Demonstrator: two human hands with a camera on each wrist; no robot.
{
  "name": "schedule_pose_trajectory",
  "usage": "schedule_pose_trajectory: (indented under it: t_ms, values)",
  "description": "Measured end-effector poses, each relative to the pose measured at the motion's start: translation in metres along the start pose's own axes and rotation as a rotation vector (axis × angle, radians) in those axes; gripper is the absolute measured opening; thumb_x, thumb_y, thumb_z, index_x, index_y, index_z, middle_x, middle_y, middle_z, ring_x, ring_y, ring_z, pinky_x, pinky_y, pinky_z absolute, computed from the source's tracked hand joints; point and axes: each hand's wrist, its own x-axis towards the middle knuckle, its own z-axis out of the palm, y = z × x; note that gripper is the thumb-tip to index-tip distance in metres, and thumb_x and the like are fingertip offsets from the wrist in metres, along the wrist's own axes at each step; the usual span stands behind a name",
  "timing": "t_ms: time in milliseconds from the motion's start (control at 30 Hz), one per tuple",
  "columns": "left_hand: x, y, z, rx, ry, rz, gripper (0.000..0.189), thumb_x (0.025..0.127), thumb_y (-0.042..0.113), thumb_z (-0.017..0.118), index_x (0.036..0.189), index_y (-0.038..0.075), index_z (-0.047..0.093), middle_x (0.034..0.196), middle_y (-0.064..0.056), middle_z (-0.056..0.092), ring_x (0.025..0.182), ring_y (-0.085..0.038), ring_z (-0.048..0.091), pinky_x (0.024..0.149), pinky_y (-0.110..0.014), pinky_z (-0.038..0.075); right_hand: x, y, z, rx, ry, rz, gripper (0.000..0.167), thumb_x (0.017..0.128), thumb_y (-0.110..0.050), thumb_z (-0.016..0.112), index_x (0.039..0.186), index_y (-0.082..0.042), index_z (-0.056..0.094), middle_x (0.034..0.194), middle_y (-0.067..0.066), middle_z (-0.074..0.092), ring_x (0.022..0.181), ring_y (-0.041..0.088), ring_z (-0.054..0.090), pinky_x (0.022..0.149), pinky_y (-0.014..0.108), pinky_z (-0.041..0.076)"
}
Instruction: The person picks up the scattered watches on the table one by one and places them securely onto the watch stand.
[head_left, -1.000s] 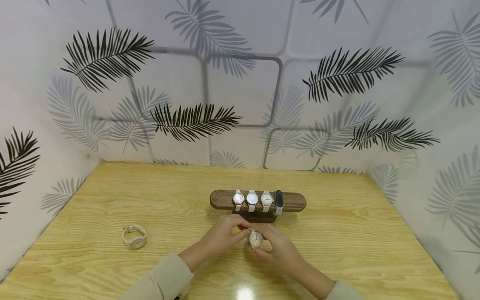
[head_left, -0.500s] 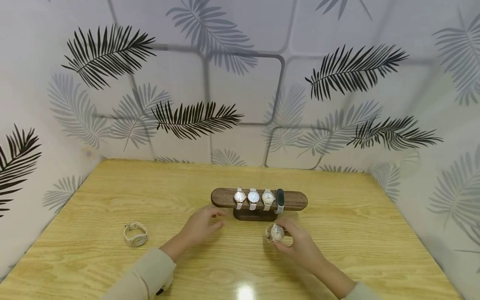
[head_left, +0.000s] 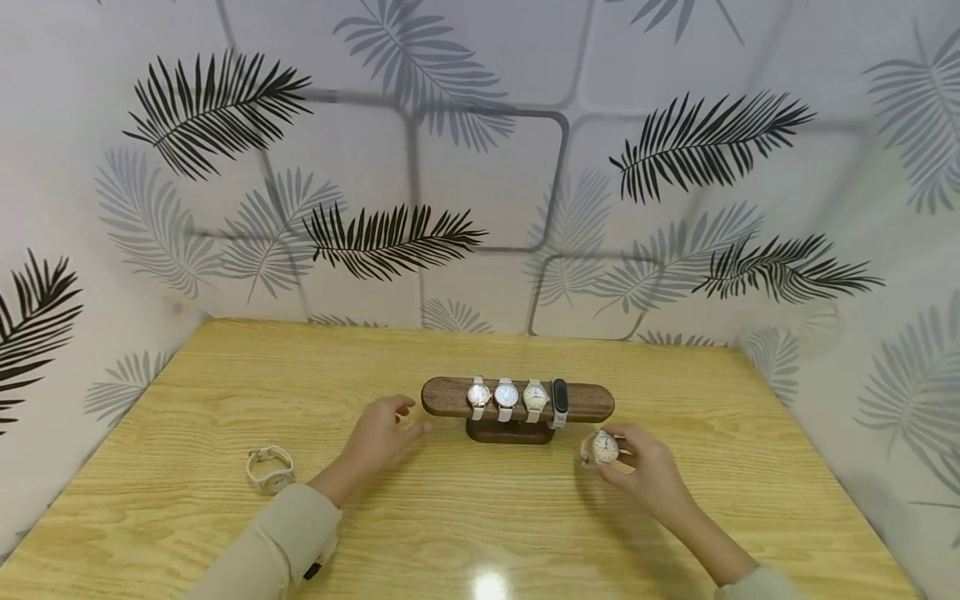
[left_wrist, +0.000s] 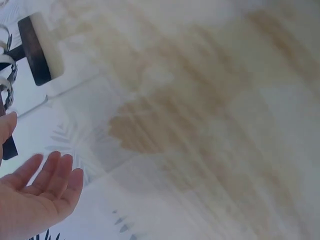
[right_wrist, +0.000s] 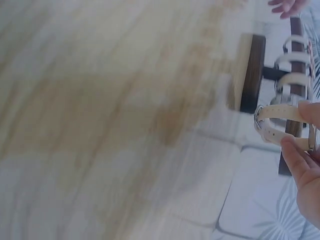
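My right hand (head_left: 651, 468) pinches a wristwatch (head_left: 604, 447) between thumb and fingers, in front of the right end of a dark wooden watch stand (head_left: 592, 402). In the right wrist view the watch's pale strap (right_wrist: 275, 111) forms a buckled loop. My left hand (head_left: 375, 437) is left of the stand, fingers loosely bent and holding nothing; its palm and fingers (left_wrist: 56, 176) show in the left wrist view. On the stand's bar sit several watches with pale straps, among them a white-dialled watch (head_left: 506, 394), and a fitness band (head_left: 559, 397) with a dark screen.
Another pale-strapped watch (head_left: 272, 479) lies on the wooden table (head_left: 420, 533) at the left, close to my left sleeve (head_left: 292, 525). Behind the table rises a wall (head_left: 480, 183) with a leaf pattern.
Both hands were together at the watch in front of the stand. My left hand has let go and drawn back left; my right hand has carried the watch to the right.
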Motion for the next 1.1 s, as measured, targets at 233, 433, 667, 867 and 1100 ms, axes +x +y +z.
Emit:
schedule_pose_trajectory:
  t_ms: [233,433,667,867,1100]
  values:
    - [0.007,0.003,-0.008,0.049,0.017,0.031,0.071,0.080,0.027,0.073,0.135,-0.004,0.041,0.130,-0.025,0.048,0.118,-0.041,0.048,0.095,-0.052,0.045,0.004,0.013,-0.012,-0.034,-0.024,0.076,0.044,0.071,0.006,0.074,0.110,0.011,0.056,0.103,0.024,0.060,0.094,0.040,0.064,0.076,0.036,0.056]
    - [0.009,0.010,-0.009,0.163,0.111,0.130,0.076,0.076,0.033,0.077,0.136,0.003,0.043,0.142,-0.024,0.036,0.130,-0.044,0.033,0.103,-0.062,0.031,0.010,0.024,-0.017,-0.003,0.013,0.092,0.046,0.070,0.004,0.075,0.111,0.014,0.055,0.103,0.026,0.060,0.095,0.041,0.063,0.075,0.037,0.056]
    - [0.010,0.021,-0.004,0.334,0.134,0.266,0.070,0.076,0.034,0.076,0.134,0.007,0.047,0.139,-0.020,0.039,0.129,-0.040,0.035,0.101,-0.060,0.033,0.020,0.029,-0.022,0.004,0.033,0.116,0.046,0.073,0.003,0.073,0.114,0.014,0.055,0.107,0.028,0.057,0.096,0.043,0.062,0.078,0.039,0.055]
    - [0.012,0.028,0.002,0.447,0.092,0.345,0.064,0.080,0.034,0.072,0.132,0.005,0.048,0.134,-0.018,0.044,0.124,-0.037,0.042,0.100,-0.054,0.038,0.034,0.032,-0.023,0.028,0.026,0.115,0.046,0.074,0.002,0.073,0.115,0.014,0.056,0.107,0.028,0.056,0.098,0.043,0.060,0.081,0.039,0.053]
    - [0.012,0.029,0.006,0.502,0.084,0.401,0.057,0.084,0.031,0.069,0.130,0.004,0.050,0.128,-0.018,0.048,0.118,-0.035,0.047,0.098,-0.050,0.041,0.041,0.037,-0.018,0.060,-0.005,0.093,0.043,0.075,-0.002,0.074,0.113,0.010,0.059,0.107,0.025,0.057,0.097,0.038,0.060,0.082,0.036,0.054]
